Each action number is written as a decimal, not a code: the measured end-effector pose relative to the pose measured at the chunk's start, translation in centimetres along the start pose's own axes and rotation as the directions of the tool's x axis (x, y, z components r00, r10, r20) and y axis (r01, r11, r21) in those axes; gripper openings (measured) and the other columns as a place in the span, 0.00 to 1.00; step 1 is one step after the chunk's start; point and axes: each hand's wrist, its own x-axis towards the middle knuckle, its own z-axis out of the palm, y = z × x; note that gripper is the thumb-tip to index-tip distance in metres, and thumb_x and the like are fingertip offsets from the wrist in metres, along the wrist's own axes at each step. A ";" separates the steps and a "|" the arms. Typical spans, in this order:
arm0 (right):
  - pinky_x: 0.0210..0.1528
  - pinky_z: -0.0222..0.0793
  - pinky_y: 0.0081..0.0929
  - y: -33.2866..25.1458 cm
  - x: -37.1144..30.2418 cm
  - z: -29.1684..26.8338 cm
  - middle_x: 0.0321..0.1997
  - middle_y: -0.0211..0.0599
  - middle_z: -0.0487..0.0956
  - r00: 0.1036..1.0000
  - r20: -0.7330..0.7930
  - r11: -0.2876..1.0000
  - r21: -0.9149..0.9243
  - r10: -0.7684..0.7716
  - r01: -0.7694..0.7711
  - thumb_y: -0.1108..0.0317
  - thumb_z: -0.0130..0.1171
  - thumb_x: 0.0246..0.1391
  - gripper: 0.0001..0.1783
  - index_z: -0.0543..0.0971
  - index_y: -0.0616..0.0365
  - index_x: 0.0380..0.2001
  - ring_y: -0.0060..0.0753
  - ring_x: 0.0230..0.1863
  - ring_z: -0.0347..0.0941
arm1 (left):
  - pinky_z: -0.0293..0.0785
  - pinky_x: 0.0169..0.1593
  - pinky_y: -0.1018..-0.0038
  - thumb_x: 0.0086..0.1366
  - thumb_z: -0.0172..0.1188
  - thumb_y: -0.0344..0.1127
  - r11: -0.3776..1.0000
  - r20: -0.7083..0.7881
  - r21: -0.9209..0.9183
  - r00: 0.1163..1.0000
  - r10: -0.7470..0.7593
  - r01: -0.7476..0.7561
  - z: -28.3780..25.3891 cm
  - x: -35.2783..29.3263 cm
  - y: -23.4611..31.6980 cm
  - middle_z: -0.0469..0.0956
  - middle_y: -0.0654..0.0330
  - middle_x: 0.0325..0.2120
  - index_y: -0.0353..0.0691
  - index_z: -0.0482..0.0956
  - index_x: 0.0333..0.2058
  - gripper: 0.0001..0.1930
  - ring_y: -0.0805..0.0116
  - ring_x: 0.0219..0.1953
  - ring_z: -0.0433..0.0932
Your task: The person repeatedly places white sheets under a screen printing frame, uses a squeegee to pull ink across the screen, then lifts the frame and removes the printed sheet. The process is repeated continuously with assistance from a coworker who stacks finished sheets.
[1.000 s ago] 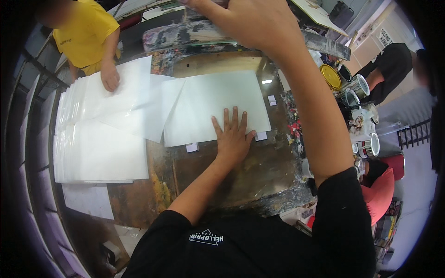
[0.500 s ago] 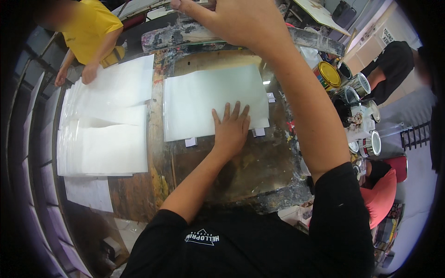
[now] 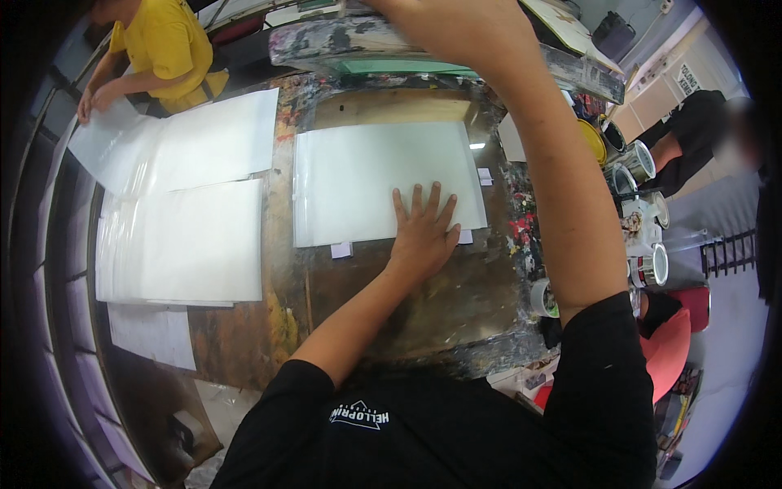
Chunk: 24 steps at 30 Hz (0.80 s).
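My left hand (image 3: pixel 425 231) lies flat with fingers spread on a whitish translucent sheet (image 3: pixel 366 167), near its lower right edge. The sheet rests on a glossy brown board (image 3: pixel 407 306), its edges meeting small white tabs (image 3: pixel 341 249) at the lower side and right. My right hand (image 3: pixel 444 28) is raised at the top of the view, beside a paint-smeared wooden frame bar (image 3: pixel 326 41). Its fingers run past the picture's upper edge, so their grip is hidden.
Left of the board are stacks of translucent sheets (image 3: pixel 199 236). A co-worker in a yellow shirt (image 3: pixel 167 49) holds one sheet's corner. Paint cans (image 3: pixel 648 265) crowd the right side, with another person (image 3: pixel 672 350) in pink beyond. A rack (image 3: pixel 85 318) stands far left.
My left hand has slid slightly right on the sheet, which now lies straighter against the tabs. My right hand is higher in view. The co-worker has lifted a sheet's corner toward the left.
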 end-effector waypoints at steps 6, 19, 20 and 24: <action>0.47 0.77 0.52 0.5 -0.3 1.7 0.30 0.59 0.85 0.999 -0.032 1.000 0.029 -0.008 0.009 0.28 0.46 0.67 0.48 0.87 0.68 0.26 0.62 0.38 0.84 | 0.38 0.76 0.28 0.79 0.45 0.55 0.996 -0.060 -0.078 0.998 0.034 -0.038 0.9 -0.3 -0.3 0.59 0.44 0.76 0.42 0.68 0.73 0.32 0.34 0.76 0.56; 0.39 0.73 0.49 1.9 -1.4 3.6 0.26 0.49 0.83 0.983 -0.154 0.994 0.017 -0.100 0.103 0.24 0.50 0.64 0.44 0.86 0.59 0.26 0.52 0.32 0.81 | 0.55 0.76 0.43 0.69 0.66 0.62 0.971 -0.298 -0.230 0.944 -0.138 0.069 -5.5 -1.2 -0.3 0.63 0.41 0.73 0.34 0.63 0.74 0.47 0.37 0.75 0.60; 0.40 0.73 0.50 1.7 -1.9 3.8 0.26 0.49 0.83 0.985 -0.142 0.995 0.030 -0.095 0.100 0.25 0.51 0.63 0.43 0.86 0.59 0.27 0.54 0.33 0.81 | 0.64 0.72 0.49 0.64 0.72 0.60 0.855 -0.222 -0.484 0.919 -0.325 0.185 -8.1 -0.8 -1.6 0.67 0.42 0.70 0.33 0.59 0.75 0.52 0.40 0.69 0.68; 0.41 0.72 0.53 1.1 -7.8 6.5 0.27 0.49 0.84 0.972 -0.183 0.985 -0.118 -0.146 0.126 0.27 0.60 0.58 0.40 0.86 0.60 0.38 0.58 0.36 0.82 | 0.79 0.59 0.63 0.50 0.86 0.47 0.306 -0.081 -0.947 0.847 -0.526 0.100 -17.0 -1.6 -6.9 0.80 0.50 0.56 0.30 0.60 0.74 0.59 0.57 0.52 0.83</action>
